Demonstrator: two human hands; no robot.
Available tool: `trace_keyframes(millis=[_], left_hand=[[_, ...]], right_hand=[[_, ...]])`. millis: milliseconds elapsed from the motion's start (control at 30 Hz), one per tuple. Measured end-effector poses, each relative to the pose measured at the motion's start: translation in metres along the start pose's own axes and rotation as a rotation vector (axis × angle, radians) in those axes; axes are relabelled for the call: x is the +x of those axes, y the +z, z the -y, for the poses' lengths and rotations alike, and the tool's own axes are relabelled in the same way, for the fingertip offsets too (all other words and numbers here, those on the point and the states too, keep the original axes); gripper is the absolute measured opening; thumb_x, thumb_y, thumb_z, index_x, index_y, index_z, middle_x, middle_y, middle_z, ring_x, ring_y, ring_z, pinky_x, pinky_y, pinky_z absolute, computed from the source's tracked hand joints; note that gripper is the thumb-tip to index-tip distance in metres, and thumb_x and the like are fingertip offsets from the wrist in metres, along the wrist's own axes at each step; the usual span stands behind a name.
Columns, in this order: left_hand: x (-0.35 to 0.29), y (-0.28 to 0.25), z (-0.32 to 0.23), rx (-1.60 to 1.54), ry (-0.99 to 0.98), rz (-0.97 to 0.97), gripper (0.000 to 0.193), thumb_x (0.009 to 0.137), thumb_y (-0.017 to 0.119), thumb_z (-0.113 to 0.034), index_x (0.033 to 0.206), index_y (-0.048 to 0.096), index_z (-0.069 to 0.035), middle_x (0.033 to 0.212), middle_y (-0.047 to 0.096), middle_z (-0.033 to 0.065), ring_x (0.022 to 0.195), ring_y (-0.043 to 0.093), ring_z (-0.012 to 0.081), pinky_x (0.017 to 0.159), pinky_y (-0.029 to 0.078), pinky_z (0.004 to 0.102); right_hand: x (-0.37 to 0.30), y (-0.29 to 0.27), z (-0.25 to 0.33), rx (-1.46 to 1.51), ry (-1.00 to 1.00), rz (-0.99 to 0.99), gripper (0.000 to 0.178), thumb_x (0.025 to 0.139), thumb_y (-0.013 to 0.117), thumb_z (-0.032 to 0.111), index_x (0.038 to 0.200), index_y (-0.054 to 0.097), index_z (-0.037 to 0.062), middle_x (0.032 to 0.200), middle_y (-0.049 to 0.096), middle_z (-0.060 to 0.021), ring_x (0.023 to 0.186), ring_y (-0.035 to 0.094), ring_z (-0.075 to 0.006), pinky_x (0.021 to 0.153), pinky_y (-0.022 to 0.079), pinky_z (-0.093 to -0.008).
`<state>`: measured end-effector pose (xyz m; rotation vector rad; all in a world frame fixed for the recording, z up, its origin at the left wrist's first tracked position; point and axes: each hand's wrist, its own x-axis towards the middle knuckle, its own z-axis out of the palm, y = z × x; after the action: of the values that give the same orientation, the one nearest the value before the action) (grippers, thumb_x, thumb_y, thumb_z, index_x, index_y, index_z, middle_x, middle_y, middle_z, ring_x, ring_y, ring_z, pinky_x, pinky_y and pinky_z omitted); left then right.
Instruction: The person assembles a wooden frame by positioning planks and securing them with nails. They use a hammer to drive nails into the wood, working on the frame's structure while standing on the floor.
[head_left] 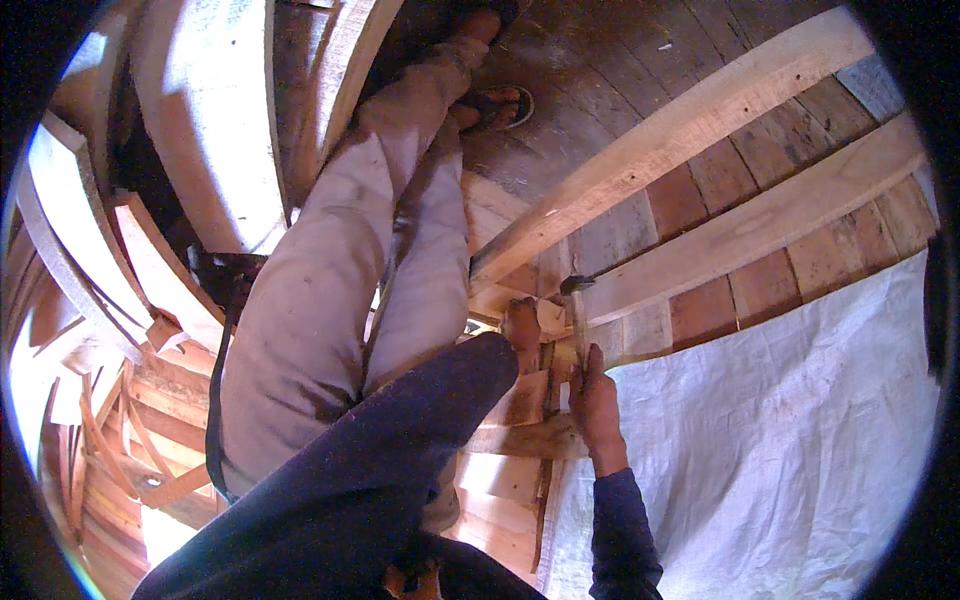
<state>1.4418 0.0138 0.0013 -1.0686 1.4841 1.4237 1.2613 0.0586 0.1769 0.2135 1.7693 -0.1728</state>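
Note:
My right hand (597, 405) is closed around the handle of a hammer (581, 325), and the dark hammer head is up by the near end of a curved timber rib. Beyond the dark sleeve at the middle, my left hand (523, 335) is partly in shadow beside a small wooden block. Its fingers look drawn together, and anything between them is too dim to make out. Close to the hammer head lies the lower end of the pale timber rib (740, 228). A second rib (680, 140) runs alongside it, farther off.
Legs in tan trousers (310, 290) stretch up the middle to sandalled feet (500, 105). A white sheet (760, 430) covers the right side. Brown planks (700, 320) show between the ribs. Curved boards (205, 120) stand at the left, and thin strips (95, 440) lie below them.

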Motion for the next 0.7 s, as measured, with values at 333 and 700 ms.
trace_keyframes(millis=[333,700], left_hand=[[-0.004,-0.018,0.001,0.083,0.036,-0.039,0.012,0.080,0.059,-0.011,0.087,0.058,-0.001,0.076,0.059,0.0117,0.072,0.059,0.0224,0.060,0.050,0.0400],[-0.005,-0.003,0.035,0.241,0.191,-0.111,0.018,0.081,0.061,-0.016,0.091,0.053,-0.003,0.079,0.052,0.0097,0.067,0.052,0.0230,0.057,0.047,0.0403]], right_hand=[[-0.001,-0.027,0.054,0.253,-0.145,-0.339,0.041,0.093,0.050,0.009,0.130,0.038,-0.0033,0.076,0.062,-0.0276,0.069,0.061,-0.0459,0.055,0.047,-0.0458],[-0.008,0.012,0.015,0.004,0.015,-0.179,0.044,0.093,0.050,0.012,0.131,0.037,-0.0046,0.070,0.060,-0.0259,0.061,0.059,-0.0436,0.054,0.045,-0.0473]])
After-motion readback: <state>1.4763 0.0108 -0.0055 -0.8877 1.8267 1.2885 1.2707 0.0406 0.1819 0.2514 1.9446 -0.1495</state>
